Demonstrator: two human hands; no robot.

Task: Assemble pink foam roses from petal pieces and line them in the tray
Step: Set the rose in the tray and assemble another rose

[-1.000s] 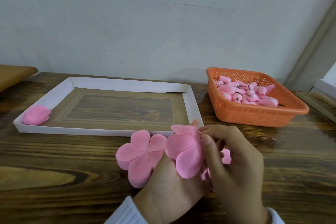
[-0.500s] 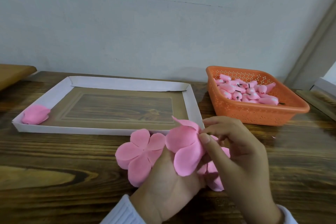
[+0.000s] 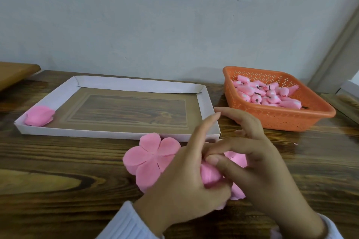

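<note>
My left hand (image 3: 184, 182) cups a pink foam rose (image 3: 210, 173) from the left, fingers wrapped over its petals. My right hand (image 3: 258, 167) presses and pinches the same rose from the right with thumb and forefinger. A flat five-petal pink foam piece (image 3: 150, 159) lies on the table just left of my hands. More petal pieces (image 3: 237, 159) peek out under my right hand. One finished pink rose (image 3: 39, 116) sits in the near left corner of the white cardboard tray (image 3: 116, 135).
An orange perforated basket (image 3: 287, 120) at the right back holds several pink foam buds with dark stems. The wooden table (image 3: 58, 190) runs to a pale wall behind. A brown board (image 3: 13, 72) juts in at the far left.
The petal piece that stood open between my hands is now folded shut around the rose. My left fingers have closed over it, and both hands have dropped slightly toward the table.
</note>
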